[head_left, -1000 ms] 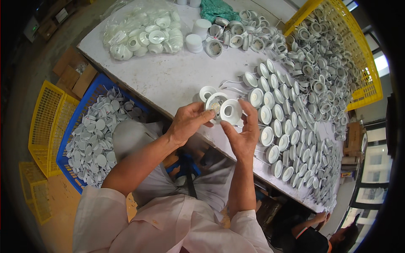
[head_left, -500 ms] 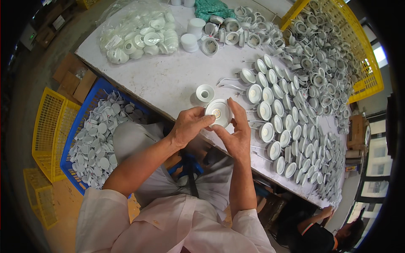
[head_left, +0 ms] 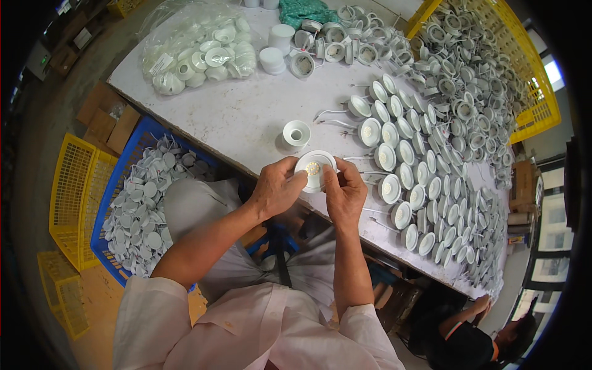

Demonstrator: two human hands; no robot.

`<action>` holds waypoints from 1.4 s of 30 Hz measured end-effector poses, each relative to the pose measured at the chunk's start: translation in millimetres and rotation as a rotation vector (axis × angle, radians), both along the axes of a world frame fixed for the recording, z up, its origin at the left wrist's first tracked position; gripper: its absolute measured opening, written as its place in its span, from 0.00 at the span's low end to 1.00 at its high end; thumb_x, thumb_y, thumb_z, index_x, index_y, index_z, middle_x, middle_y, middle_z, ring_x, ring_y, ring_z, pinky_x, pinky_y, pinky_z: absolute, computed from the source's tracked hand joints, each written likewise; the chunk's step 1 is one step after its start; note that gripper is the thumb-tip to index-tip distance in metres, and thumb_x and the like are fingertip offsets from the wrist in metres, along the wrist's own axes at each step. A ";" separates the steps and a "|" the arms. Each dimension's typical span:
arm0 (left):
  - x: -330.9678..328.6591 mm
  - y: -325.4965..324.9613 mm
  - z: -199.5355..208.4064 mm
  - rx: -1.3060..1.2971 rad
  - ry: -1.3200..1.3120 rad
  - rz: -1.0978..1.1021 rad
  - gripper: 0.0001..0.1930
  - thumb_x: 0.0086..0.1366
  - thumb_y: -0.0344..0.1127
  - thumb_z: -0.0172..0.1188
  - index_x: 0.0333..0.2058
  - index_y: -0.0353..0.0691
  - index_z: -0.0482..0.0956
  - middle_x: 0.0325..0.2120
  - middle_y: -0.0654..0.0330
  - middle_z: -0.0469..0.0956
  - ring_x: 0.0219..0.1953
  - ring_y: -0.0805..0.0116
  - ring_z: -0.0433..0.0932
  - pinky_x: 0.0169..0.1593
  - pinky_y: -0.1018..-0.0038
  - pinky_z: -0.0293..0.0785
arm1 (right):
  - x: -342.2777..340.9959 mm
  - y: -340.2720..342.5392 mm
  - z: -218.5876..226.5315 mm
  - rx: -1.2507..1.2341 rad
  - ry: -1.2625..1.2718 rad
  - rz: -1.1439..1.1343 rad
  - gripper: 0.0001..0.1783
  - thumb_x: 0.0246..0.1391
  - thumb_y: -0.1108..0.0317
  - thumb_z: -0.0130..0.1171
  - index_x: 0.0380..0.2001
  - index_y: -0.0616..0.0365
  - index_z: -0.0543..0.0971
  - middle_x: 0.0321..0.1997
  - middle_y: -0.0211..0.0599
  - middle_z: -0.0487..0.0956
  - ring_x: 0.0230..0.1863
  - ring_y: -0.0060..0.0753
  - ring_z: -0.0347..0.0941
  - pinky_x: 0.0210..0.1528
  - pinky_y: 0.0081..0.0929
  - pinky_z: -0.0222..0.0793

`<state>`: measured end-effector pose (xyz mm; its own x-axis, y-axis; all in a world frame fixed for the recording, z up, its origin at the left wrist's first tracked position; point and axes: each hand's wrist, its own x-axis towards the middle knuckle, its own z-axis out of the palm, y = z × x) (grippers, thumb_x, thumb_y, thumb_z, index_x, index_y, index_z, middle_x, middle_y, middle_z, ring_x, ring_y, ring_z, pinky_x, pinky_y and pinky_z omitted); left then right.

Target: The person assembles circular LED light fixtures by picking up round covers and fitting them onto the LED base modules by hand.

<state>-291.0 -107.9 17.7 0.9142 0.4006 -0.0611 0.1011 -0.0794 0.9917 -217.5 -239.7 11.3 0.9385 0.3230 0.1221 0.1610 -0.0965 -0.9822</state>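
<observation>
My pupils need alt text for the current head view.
A left hand and right hand hold a round white lamp at a table; a cup-shaped part stands beyond. Rows of lamps are at right, a blue basket of discs at left.

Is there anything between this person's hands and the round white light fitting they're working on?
Nothing visible: the left hand and right hand both hold the round white light fitting directly, one at each side. A white cup-shaped piece stands beyond it on the table, not between.
</observation>
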 end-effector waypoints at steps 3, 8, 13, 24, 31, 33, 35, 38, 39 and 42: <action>-0.6 1.0 0.2 0.043 0.021 -0.006 0.14 0.59 0.32 0.52 0.40 0.28 0.76 0.28 0.57 0.79 0.28 0.77 0.73 0.33 0.77 0.71 | -1.1 0.7 -0.2 -0.014 -0.017 -0.012 0.10 0.49 0.77 0.60 0.37 0.63 0.80 0.32 0.28 0.76 0.24 0.13 0.65 0.27 0.13 0.61; -0.9 2.5 -1.5 0.053 0.020 -0.037 0.15 0.58 0.31 0.51 0.41 0.28 0.76 0.28 0.57 0.79 0.29 0.77 0.73 0.33 0.76 0.71 | -3.4 -0.1 0.4 -0.009 -0.013 0.004 0.10 0.48 0.78 0.61 0.37 0.63 0.80 0.33 0.28 0.76 0.25 0.13 0.64 0.27 0.14 0.62; -0.7 4.7 -5.6 0.067 0.019 -0.069 0.17 0.56 0.30 0.50 0.43 0.29 0.76 0.29 0.56 0.79 0.30 0.77 0.73 0.35 0.77 0.71 | -6.4 1.1 -2.5 -0.003 -0.034 -0.017 0.10 0.47 0.78 0.62 0.35 0.62 0.81 0.32 0.29 0.77 0.25 0.13 0.65 0.28 0.14 0.62; -1.5 4.6 3.6 0.020 0.074 -0.173 0.19 0.54 0.34 0.53 0.43 0.27 0.74 0.33 0.48 0.80 0.36 0.64 0.78 0.43 0.72 0.72 | -4.0 -6.6 -6.2 -0.084 -0.067 -0.071 0.09 0.46 0.76 0.64 0.33 0.61 0.81 0.29 0.28 0.77 0.23 0.13 0.64 0.26 0.15 0.62; 0.2 3.1 1.1 -0.044 0.074 -0.198 0.20 0.54 0.34 0.53 0.43 0.27 0.74 0.34 0.50 0.80 0.36 0.66 0.78 0.42 0.72 0.72 | -3.7 -10.6 -10.8 -0.076 -0.045 -0.076 0.09 0.46 0.75 0.65 0.33 0.62 0.81 0.29 0.27 0.77 0.23 0.13 0.63 0.26 0.15 0.61; -0.2 3.9 2.9 -0.149 0.071 -0.254 0.21 0.53 0.32 0.54 0.45 0.27 0.73 0.37 0.52 0.79 0.39 0.67 0.77 0.45 0.73 0.72 | -2.6 -12.1 -13.5 -0.076 -0.045 -0.079 0.09 0.46 0.75 0.65 0.33 0.62 0.81 0.29 0.27 0.77 0.23 0.13 0.63 0.26 0.15 0.61; 0.4 4.1 -0.9 -0.177 0.052 -0.283 0.21 0.53 0.32 0.55 0.46 0.28 0.73 0.39 0.52 0.79 0.41 0.68 0.77 0.47 0.73 0.71 | -1.5 -13.4 -15.4 -0.028 -0.015 -0.089 0.09 0.46 0.74 0.64 0.34 0.62 0.81 0.28 0.26 0.76 0.23 0.13 0.63 0.26 0.14 0.61; 1.9 7.6 -5.9 -0.203 0.046 -0.356 0.21 0.56 0.29 0.56 0.49 0.28 0.70 0.42 0.54 0.77 0.44 0.70 0.76 0.49 0.74 0.71 | 0.6 -17.7 -21.1 0.010 0.012 -0.093 0.10 0.47 0.74 0.64 0.35 0.62 0.81 0.27 0.25 0.76 0.23 0.12 0.62 0.26 0.14 0.60; 2.0 9.3 -7.3 -0.200 0.061 -0.395 0.21 0.60 0.26 0.56 0.52 0.27 0.67 0.43 0.55 0.76 0.45 0.73 0.75 0.50 0.76 0.72 | 0.6 -18.3 -20.8 0.012 0.012 -0.093 0.10 0.47 0.74 0.64 0.35 0.62 0.81 0.27 0.25 0.76 0.23 0.12 0.62 0.26 0.14 0.60; 1.5 9.7 -15.4 -0.306 0.045 -0.404 0.21 0.62 0.28 0.57 0.53 0.28 0.66 0.44 0.55 0.76 0.45 0.72 0.75 0.49 0.75 0.72 | 0.5 -21.1 -18.3 -0.031 0.095 -0.088 0.11 0.49 0.73 0.63 0.38 0.62 0.80 0.26 0.25 0.76 0.24 0.12 0.63 0.27 0.13 0.60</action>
<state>-289.5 -98.3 2.3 0.9862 -0.0271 -0.1631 0.1653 0.1724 0.9711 -216.9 -260.8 -6.9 0.9701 0.2416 0.0221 0.0565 -0.1365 -0.9890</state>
